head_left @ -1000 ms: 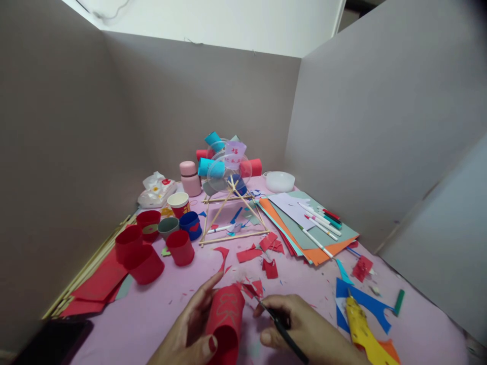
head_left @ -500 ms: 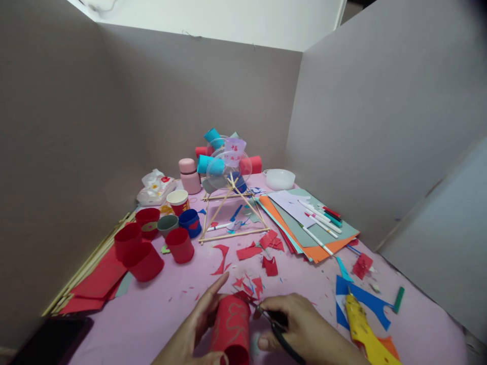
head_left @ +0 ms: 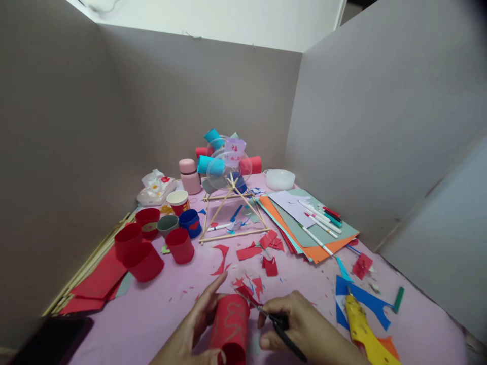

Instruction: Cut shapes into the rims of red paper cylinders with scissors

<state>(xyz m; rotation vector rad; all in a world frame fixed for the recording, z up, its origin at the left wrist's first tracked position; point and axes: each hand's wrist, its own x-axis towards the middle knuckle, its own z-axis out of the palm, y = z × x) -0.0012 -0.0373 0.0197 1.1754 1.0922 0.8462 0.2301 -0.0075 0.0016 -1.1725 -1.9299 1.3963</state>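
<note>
near the red scraps [head_left: 257, 285], left fingers [head_left: 209, 293] grasp a red tube [head_left: 230, 320], right fingers [head_left: 277, 305] grip black-handled scissors [head_left: 287, 340].

Soft light covers a pink tabletop [head_left: 142, 314] below a bright white wall [head_left: 228, 23].
The panel at left [head_left: 49, 152] sits dim; the frame's upper right corner blurs black.

A wavy-lined red tube [head_left: 230, 322] tilts, near end open, black-handled scissors [head_left: 284, 336] at its far end
</note>
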